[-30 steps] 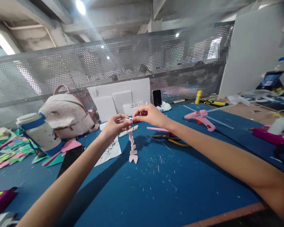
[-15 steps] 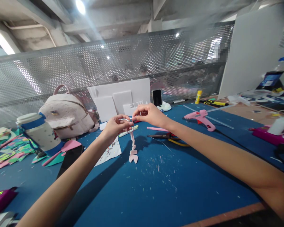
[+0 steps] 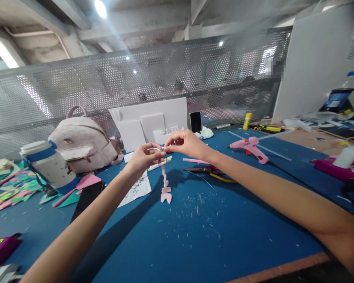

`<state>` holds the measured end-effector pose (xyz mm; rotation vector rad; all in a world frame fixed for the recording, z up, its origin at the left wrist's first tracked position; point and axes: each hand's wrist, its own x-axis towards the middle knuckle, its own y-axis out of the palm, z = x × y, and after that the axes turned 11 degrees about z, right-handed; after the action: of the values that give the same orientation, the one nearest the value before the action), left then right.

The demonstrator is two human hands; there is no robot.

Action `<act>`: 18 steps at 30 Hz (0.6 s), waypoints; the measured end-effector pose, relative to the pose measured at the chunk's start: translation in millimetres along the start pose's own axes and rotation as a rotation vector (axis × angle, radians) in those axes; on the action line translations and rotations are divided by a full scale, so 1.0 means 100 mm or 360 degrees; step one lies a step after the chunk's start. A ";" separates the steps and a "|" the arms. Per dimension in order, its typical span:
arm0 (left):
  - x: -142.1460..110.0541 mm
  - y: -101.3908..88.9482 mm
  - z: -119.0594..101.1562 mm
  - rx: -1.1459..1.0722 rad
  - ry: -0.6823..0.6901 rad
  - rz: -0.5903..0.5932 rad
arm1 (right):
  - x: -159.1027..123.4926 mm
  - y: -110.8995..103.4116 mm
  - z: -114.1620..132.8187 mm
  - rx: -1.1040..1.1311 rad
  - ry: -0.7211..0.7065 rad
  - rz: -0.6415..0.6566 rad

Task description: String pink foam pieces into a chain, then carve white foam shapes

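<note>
Both my arms reach out over a blue table. My left hand pinches the top of a hanging chain of pale pink heart-shaped cut-outs, whose lowest heart touches the table. Close beside it, my right hand has its fingertips pinched on a thin white wire or stick that runs between the two hands at the top of the chain.
A pink glue gun and pliers lie to the right. A pale backpack, a water bottle, coloured paper scraps, white foam boards and a phone stand behind and to the left.
The hands stay almost still. The pink heart chain has shifted slightly, hanging a little more twisted under my left fingers.
</note>
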<state>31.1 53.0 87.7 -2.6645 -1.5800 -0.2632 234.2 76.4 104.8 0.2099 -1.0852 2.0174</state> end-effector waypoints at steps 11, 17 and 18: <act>0.02 -0.03 0.07 0.0044 0.0052 0.0055 | 0.02 0.09 -0.09 -0.0021 0.0053 -0.0006; 0.04 -0.06 0.17 0.0123 0.0044 0.0095 | 0.03 0.10 -0.14 0.0006 0.0077 -0.0006; 0.05 -0.06 0.18 0.0131 0.0048 0.0080 | 0.03 0.10 -0.15 0.0007 0.0083 -0.0010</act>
<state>30.2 61.9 70.4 -2.6214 -1.4793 -0.2298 228.6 86.0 90.9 0.1618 -1.0464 2.0086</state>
